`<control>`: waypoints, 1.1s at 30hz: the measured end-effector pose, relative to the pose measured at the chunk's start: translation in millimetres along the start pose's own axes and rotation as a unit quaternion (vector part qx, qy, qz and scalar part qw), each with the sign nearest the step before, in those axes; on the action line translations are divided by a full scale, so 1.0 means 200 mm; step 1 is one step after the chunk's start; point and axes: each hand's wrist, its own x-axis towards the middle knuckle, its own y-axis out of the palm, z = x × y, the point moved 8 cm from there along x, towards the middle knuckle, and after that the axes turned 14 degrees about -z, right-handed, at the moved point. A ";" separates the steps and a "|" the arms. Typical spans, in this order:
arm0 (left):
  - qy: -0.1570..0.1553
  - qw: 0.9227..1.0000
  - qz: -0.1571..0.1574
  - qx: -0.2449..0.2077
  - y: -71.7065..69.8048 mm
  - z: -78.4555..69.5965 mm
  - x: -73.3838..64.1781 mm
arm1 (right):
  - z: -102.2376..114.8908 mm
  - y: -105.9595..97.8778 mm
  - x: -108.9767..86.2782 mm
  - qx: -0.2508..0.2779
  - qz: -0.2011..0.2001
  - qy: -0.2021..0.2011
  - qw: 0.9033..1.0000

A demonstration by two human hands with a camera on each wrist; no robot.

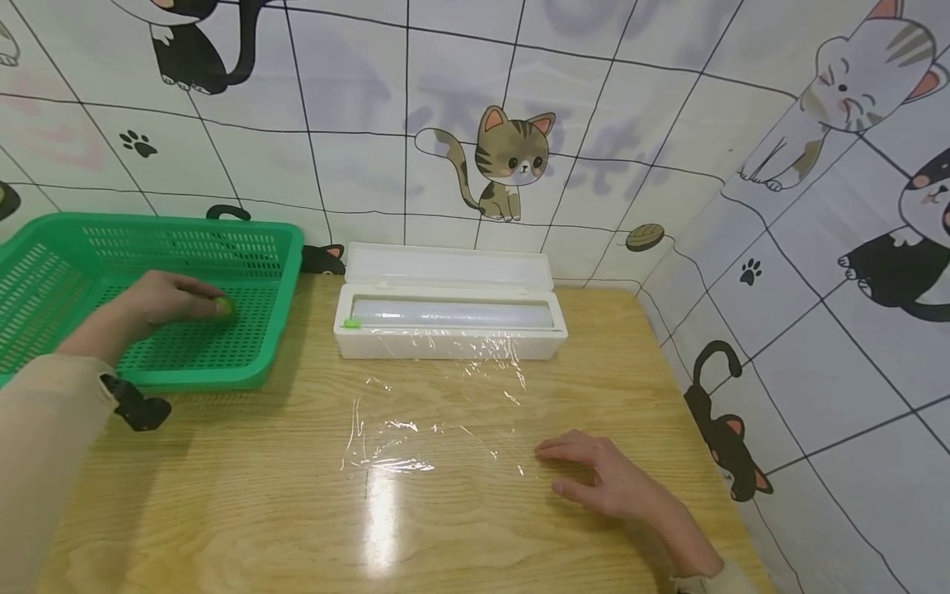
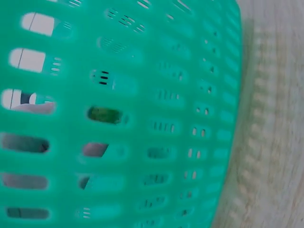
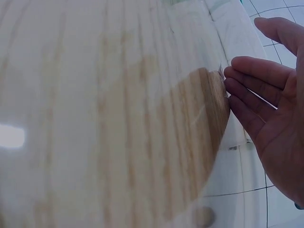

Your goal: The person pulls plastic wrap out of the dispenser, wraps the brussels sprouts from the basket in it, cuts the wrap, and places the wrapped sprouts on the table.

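My left hand (image 1: 166, 297) reaches into a green plastic basket (image 1: 260, 375) and holds a small, roundish yellow-green thing (image 1: 226, 308) at its fingertips; its kind is too small to tell. Through a basket slot in the left wrist view, a bit of the green thing (image 2: 105, 115) shows, while the basket wall hides most of the hand. Clear cling film (image 1: 416, 429) lies on the table, drawn out from a white dispenser box (image 1: 449, 344). Just right of the film, my right hand (image 1: 604, 478) rests at the table with relaxed fingers, holding nothing.
The dispenser's lid (image 1: 449, 266) stands raised at the back, with a film roll (image 1: 453, 313) inside and a green slider (image 1: 351, 323) at its left end. Cat-printed sheeting (image 1: 356, 165) covers the walls behind and to the right of the wooden table (image 1: 245, 495).
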 end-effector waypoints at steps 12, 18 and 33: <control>0.018 0.999 -0.041 -0.010 -0.06 -0.24 -0.08 | -0.02 -0.01 0.00 0.008 -0.005 0.007 1.000; 0.054 0.991 -0.104 -0.057 -0.07 -0.41 -0.16 | -0.02 -0.01 0.00 0.036 0.002 0.041 0.999; 0.174 0.976 -0.067 -0.116 0.30 -0.88 -0.35 | -0.03 -0.01 -0.02 0.039 0.003 0.068 0.997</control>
